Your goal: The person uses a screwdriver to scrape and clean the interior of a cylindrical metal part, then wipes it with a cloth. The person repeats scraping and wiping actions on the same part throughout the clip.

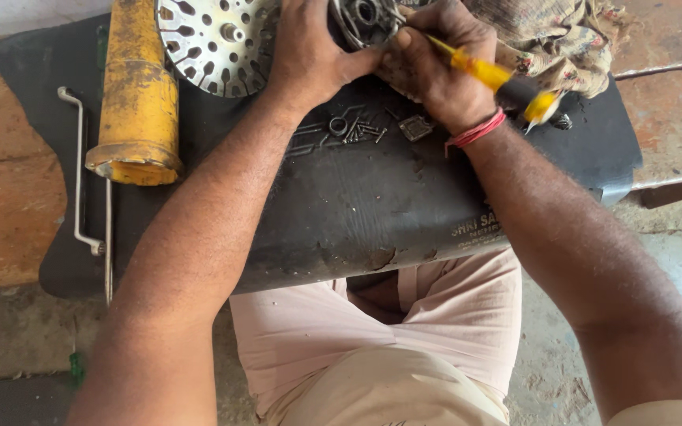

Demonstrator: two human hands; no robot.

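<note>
My right hand point(436, 67) grips a yellow-handled screwdriver point(487, 75), its tip pointing toward a dark round metal part point(365, 17) at the top of the view. My left hand point(309, 51) presses down on that same part, fingers curled over its edge. The part rests on a black rubber mat point(372, 197). A red thread band circles my right wrist. Small screws and a ring point(349, 128) lie loose on the mat just below my hands.
A perforated silver disc point(215, 39) lies left of my hands. A worn yellow cylinder point(137, 95) with a bent metal rod point(80, 173) lies further left. A patterned cloth point(554, 39) is bunched at the top right. My knees in pale trousers point(380, 339) show below.
</note>
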